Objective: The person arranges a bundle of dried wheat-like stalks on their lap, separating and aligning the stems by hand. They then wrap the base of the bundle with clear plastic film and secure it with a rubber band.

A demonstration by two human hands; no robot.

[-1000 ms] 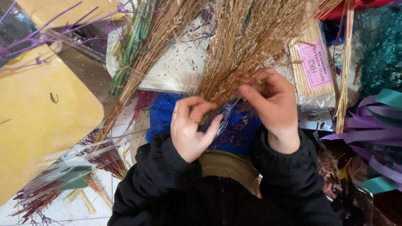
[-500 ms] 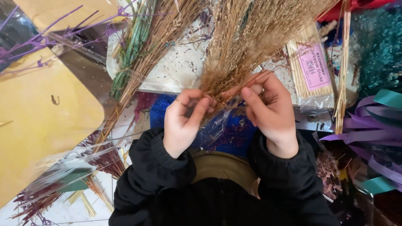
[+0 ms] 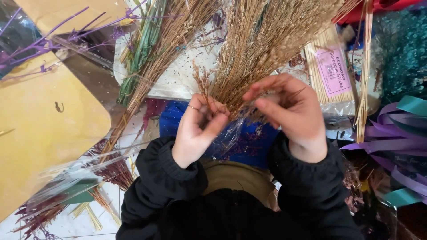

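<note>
**Sorting stems out of the tan grass bunch**

Both hands are on the tan dried grass bunch (image 3: pixel 262 49), which fans out toward the far side, with its stem ends gathered right in front of the person, between the two hands. The left hand (image 3: pixel 198 129) has thumb and fingers pinched together on a small sprig (image 3: pixel 202 82) at the bunch's left edge, so that grip is closed on the sprig. The right hand (image 3: pixel 289 111) is curled over the stem ends from the right, fingers clamped on the bunch. Clear wrap (image 3: pixel 229 138) hangs under the stems, above a blue sheet (image 3: pixel 178 120).

My read: this is the pick-out step, peeling one sprig away while the other hand keeps the rest together. Pulling it clear would call for a light, straight tug along the stems with the right hand holding firm, since the dry heads look brittle and snag on each other.

Around it: a second grass bundle with green stems (image 3: pixel 147 49) far left, a yellow sheet (image 3: pixel 44 129) on the left, a pack of sticks (image 3: pixel 329 71) just right of the bunch, and purple and teal ribbon (image 3: pixel 396 133) on the right. The tabletop itself is mostly buried.
</note>
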